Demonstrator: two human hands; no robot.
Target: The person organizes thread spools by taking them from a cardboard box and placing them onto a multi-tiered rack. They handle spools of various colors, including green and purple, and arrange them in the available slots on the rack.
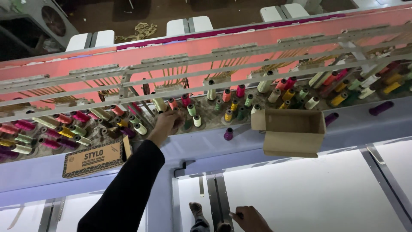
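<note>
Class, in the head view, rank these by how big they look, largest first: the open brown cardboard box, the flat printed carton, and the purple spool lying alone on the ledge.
1. Open brown cardboard box, though it may sit nearer the camera.
2. Flat printed carton, nearly as large.
3. Purple spool, clearly smallest.

Occluded and cropped regions at the thread-cone shelf.

The left hand (167, 121) reaches among the small upright thread cones (192, 110); its fingertips are hidden, so its grip cannot be judged. The right hand (251, 219) is cut by the lower edge. The open brown cardboard box (292, 131) conceals its contents. Distant cones at far right blur together.
</note>
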